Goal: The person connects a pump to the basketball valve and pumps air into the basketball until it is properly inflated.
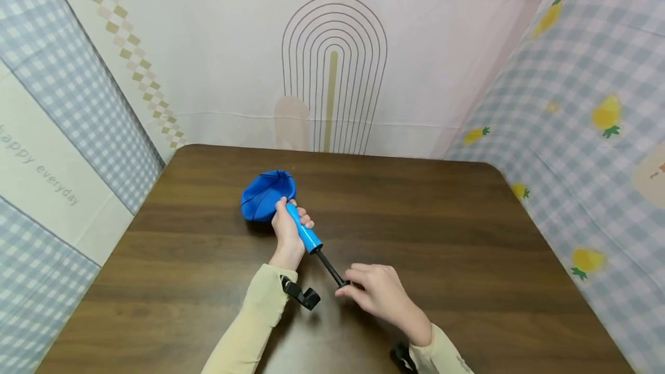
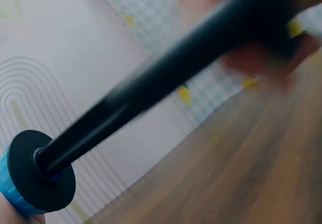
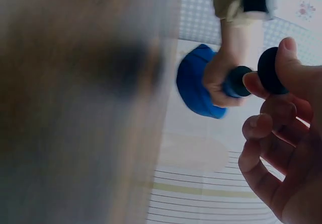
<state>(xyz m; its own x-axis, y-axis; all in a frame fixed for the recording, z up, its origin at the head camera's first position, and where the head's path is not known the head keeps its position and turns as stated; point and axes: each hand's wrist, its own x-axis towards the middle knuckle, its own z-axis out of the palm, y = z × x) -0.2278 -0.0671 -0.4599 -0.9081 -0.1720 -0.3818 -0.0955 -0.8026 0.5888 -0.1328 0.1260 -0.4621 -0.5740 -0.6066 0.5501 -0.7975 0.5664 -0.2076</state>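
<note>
A blue hand pump point(image 1: 306, 234) slants over the table in the head view, its black rod point(image 1: 329, 267) drawn out toward the lower right. My left hand point(image 1: 287, 234) grips the blue barrel. The thumb and index finger of my right hand point(image 1: 381, 292) pinch the black disc-shaped handle point(image 3: 270, 70) at the rod's end; its other fingers curl loosely. A creased, partly collapsed blue ball point(image 1: 264, 192) with dark lines sits at the pump's far end. My left fingers hide where pump and ball meet. In the left wrist view the rod point(image 2: 146, 88) enters a black end cap point(image 2: 40, 171).
The brown wooden table point(image 1: 441, 235) has rounded far corners. A patterned cloth point(image 1: 223, 62) hangs behind it, with blue checked cloth point(image 1: 545, 149) at the sides. Black straps with small mounts point(image 1: 301, 294) sit on both wrists.
</note>
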